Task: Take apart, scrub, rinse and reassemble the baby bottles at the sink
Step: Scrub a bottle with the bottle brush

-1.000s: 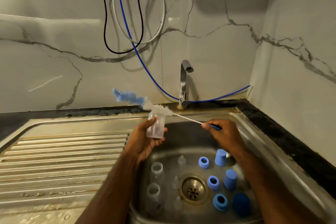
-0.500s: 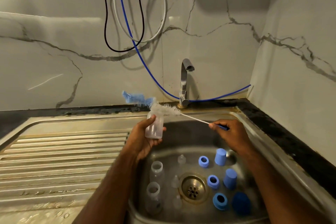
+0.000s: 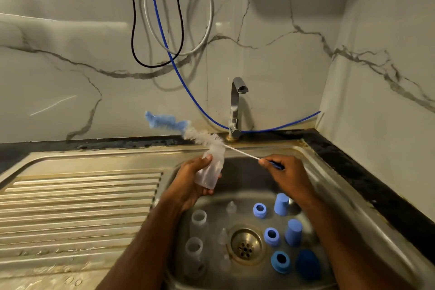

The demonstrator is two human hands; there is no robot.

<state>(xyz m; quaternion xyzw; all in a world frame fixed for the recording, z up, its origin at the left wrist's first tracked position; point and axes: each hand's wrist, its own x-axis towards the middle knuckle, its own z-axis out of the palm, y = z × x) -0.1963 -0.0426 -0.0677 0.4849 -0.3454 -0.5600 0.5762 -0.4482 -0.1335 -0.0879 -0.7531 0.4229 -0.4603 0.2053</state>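
Note:
My left hand point(image 3: 188, 181) grips a clear baby bottle point(image 3: 209, 173) over the sink's left rim, mouth tilted up and away. My right hand point(image 3: 282, 172) pinches the thin handle of a long bottle brush point(image 3: 202, 136). Its white bristles lie across the bottle mouth, and its blue tip sticks out to the upper left. Down in the steel sink point(image 3: 313, 162) lie two more clear bottles point(image 3: 197, 219), clear teats point(image 3: 231, 207), three blue collars point(image 3: 259, 210), two blue caps point(image 3: 281, 203) and a dark blue sponge point(image 3: 308, 265) around the drain point(image 3: 246, 245).
A chrome tap point(image 3: 236, 106) stands behind the basin, no water running. The ribbed steel draining board point(image 3: 77, 205) stretches to the left. Black, white and blue cables point(image 3: 164, 37) hang against the marble wall. A dark counter edge point(image 3: 367, 176) runs along the right.
The brush has slid to the right, out across the bottle mouth, as my right hand drew back. The bottle stays in my left hand.

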